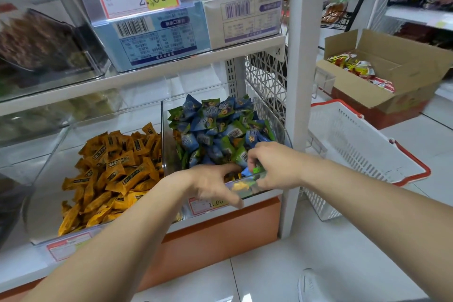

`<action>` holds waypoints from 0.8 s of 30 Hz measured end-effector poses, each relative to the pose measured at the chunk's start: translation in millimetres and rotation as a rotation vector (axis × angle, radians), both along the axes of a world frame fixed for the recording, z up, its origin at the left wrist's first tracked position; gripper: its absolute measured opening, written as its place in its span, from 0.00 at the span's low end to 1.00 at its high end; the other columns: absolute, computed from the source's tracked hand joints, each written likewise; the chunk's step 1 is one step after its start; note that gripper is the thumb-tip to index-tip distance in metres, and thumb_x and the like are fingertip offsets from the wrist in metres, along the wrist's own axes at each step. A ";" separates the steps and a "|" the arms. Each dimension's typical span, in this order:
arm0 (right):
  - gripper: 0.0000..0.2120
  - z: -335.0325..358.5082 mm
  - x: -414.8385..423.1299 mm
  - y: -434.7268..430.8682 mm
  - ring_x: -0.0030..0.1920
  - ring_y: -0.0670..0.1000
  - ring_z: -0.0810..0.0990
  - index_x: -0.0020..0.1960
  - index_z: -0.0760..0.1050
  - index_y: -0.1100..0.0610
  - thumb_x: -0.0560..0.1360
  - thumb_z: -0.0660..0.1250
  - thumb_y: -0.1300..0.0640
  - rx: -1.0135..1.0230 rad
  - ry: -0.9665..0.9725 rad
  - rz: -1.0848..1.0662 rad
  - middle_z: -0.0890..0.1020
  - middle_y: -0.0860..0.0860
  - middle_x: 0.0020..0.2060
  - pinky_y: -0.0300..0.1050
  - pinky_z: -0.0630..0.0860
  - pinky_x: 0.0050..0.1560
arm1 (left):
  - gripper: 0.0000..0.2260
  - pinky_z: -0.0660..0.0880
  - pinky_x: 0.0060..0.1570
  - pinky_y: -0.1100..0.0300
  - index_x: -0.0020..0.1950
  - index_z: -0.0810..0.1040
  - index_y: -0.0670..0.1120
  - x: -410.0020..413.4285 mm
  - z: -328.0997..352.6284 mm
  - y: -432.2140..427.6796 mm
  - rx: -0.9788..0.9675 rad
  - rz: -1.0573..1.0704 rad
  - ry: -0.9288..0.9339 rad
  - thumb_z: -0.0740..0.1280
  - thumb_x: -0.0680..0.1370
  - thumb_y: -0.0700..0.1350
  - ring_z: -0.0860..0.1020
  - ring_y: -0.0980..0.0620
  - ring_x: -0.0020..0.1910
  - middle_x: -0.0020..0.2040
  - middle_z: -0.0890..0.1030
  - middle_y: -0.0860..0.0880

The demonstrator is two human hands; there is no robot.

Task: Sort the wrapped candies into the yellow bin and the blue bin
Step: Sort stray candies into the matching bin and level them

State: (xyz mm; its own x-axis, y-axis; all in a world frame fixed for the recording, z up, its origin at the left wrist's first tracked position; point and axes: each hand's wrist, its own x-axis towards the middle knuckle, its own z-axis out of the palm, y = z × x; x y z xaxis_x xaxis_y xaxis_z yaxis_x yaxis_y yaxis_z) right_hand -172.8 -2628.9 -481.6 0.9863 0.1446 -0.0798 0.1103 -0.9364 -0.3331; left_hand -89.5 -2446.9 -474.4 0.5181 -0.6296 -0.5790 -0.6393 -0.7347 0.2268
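While both hands worked at the front edge of the blue bin (282, 127), the right hand (272, 166) had its fingers curled and pinched a green candy (257, 169) just above the front rim. The left hand (208, 184) reached over the same rim beside it, fingers spread and straight, blurred, with nothing visibly gripped; its fingertips lay close to the right hand's. Blue and green candies (215, 127) were heaped high toward the back of that bin, and a few yellow candies (238, 186) showed through its clear front wall, under the two hands. Just to the left, sharing a side wall, stood the yellow bin (44, 198), its pile of yellow wrappers (115, 174) lying along the right side and front. Both bins sat at the front edge of the lower shelf (220, 223), with a price tag (210, 203) under the left hand's thumb. To the right of the shelf post a white basket (362, 144) with red handles stood on the floor, and behind it an open cardboard box (392, 95) held snack packs.
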 end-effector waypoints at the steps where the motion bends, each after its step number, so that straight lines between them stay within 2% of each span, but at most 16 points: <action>1: 0.14 0.0 0.1 0.3 0.41 0.44 0.69 0.45 0.72 0.48 0.66 0.76 0.50 0.003 -0.006 0.001 0.71 0.45 0.43 0.45 0.72 0.41 | 0.51 0.69 0.65 0.57 0.78 0.55 0.60 -0.5 1.4 -1.3 0.008 -0.011 0.020 0.68 0.58 0.70 0.69 0.51 0.70 0.75 0.67 0.56; 4: 0.14 2.0 -1.4 0.0 0.42 0.48 0.71 0.44 0.73 0.48 0.66 0.76 0.50 0.013 -0.008 0.001 0.71 0.44 0.42 0.47 0.74 0.43 | 0.41 0.73 0.60 0.55 0.73 0.64 0.59 -1.0 5.2 -6.2 -0.004 -0.020 0.007 0.71 0.62 0.66 0.74 0.52 0.62 0.67 0.73 0.55; 7: 0.13 3.0 -2.4 0.0 0.42 0.46 0.71 0.43 0.72 0.48 0.66 0.76 0.51 0.030 0.001 0.000 0.70 0.44 0.42 0.46 0.73 0.41 | 0.28 0.76 0.53 0.53 0.60 0.71 0.61 -1.4 5.4 -5.2 -0.058 0.001 -0.020 0.72 0.62 0.65 0.77 0.52 0.51 0.54 0.78 0.56; 9: 0.12 3.0 -2.4 0.7 0.41 0.44 0.70 0.43 0.72 0.48 0.67 0.75 0.52 0.036 0.002 0.004 0.71 0.44 0.41 0.45 0.72 0.40 | 0.22 0.75 0.46 0.54 0.51 0.73 0.61 -3.3 3.0 0.2 -0.165 0.022 -0.055 0.69 0.60 0.67 0.77 0.54 0.44 0.46 0.78 0.59; 12: 0.11 5.0 -2.8 0.8 0.40 0.43 0.70 0.43 0.72 0.48 0.67 0.74 0.52 0.047 0.017 0.010 0.72 0.45 0.41 0.44 0.69 0.36 | 0.19 0.74 0.39 0.54 0.43 0.76 0.58 -6.7 -2.8 7.8 -0.358 0.030 -0.193 0.70 0.64 0.70 0.76 0.56 0.37 0.39 0.80 0.55; 16: 0.11 7.4 -3.0 0.7 0.39 0.45 0.72 0.42 0.72 0.48 0.67 0.74 0.50 0.057 0.033 0.018 0.74 0.46 0.40 0.43 0.68 0.34 | 0.23 0.73 0.35 0.58 0.38 0.78 0.55 -10.3 -5.4 10.8 -0.522 0.099 -0.299 0.71 0.61 0.74 0.77 0.57 0.35 0.35 0.80 0.55; 20: 0.11 9.8 -3.0 2.5 0.41 0.49 0.74 0.43 0.72 0.47 0.68 0.74 0.51 0.075 0.061 0.013 0.75 0.46 0.40 0.44 0.71 0.35 | 0.26 0.72 0.34 0.61 0.37 0.79 0.53 -11.9 -0.8 10.0 -0.682 0.255 -0.208 0.73 0.57 0.75 0.77 0.60 0.35 0.34 0.81 0.57; 22: 0.09 11.8 -2.8 2.8 0.43 0.51 0.76 0.47 0.75 0.49 0.69 0.73 0.52 0.105 0.085 0.003 0.77 0.47 0.42 0.44 0.73 0.37 | 0.22 0.70 0.32 0.66 0.37 0.80 0.53 -7.9 1.0 9.1 -0.808 0.391 -0.208 0.74 0.61 0.71 0.77 0.62 0.35 0.35 0.81 0.58; 24: 0.13 16.1 -4.7 4.2 0.49 0.51 0.79 0.56 0.78 0.49 0.71 0.70 0.52 0.125 0.109 -0.007 0.80 0.46 0.49 0.46 0.78 0.45 | 0.13 0.72 0.34 0.66 0.38 0.81 0.53 -1.1 2.2 6.2 -0.887 0.526 -0.248 0.76 0.68 0.61 0.79 0.61 0.36 0.35 0.82 0.57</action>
